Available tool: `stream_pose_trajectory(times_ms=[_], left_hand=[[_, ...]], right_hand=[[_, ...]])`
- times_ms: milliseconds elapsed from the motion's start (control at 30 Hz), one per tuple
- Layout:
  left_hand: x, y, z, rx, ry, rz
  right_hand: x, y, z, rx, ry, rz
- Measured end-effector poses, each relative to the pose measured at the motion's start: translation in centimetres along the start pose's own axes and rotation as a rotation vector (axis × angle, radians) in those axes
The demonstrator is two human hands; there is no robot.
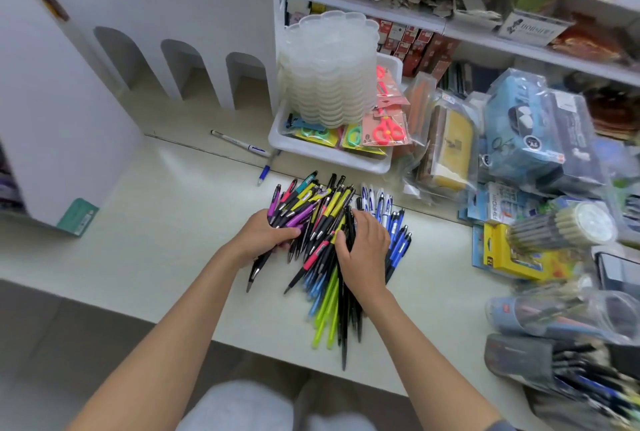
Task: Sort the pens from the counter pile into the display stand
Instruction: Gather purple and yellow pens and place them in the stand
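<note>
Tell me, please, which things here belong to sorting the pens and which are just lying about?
Job: pen pile on the counter, gripped by left hand and right hand; white display stand with arched slots.

Lying about: stacked clear containers; packaged scissors in the white tray; yellow box.

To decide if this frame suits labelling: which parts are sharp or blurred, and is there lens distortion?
Head view: the pile of coloured plastic pens, the left hand and the right hand are sharp; the clear-wrapped packets at the right edge are smeared; the uprights of the white arched display stand splay, a wide-angle effect; light is soft, shadows faint.
</note>
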State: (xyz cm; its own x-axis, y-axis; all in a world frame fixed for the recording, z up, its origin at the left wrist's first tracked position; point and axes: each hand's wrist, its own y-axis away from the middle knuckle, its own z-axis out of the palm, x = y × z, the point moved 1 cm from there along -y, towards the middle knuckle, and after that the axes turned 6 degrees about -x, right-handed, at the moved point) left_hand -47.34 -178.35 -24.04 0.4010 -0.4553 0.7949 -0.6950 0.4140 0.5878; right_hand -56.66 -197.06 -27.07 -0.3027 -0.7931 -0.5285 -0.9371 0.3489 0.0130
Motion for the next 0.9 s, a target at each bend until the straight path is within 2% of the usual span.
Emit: stream_pose_trajectory(times_ms=[433,733,900], left_hand=[[0.8,1.3,-1.6,-0.107,0.027,-0.072],[0.0,3.9,1.0,-0.016,0.084,-0.039],[-0.8,5.8,2.5,0.061,0.12,-0.016]], right_hand=[[-0.1,-0.4,-0.5,-0.048,0.047,0.024],[-0.5,-0.6,-1.2,-0.05,0.033,-0.007],[-2.7,-0.5,-1.8,-0.09,-0.078,-0.16]])
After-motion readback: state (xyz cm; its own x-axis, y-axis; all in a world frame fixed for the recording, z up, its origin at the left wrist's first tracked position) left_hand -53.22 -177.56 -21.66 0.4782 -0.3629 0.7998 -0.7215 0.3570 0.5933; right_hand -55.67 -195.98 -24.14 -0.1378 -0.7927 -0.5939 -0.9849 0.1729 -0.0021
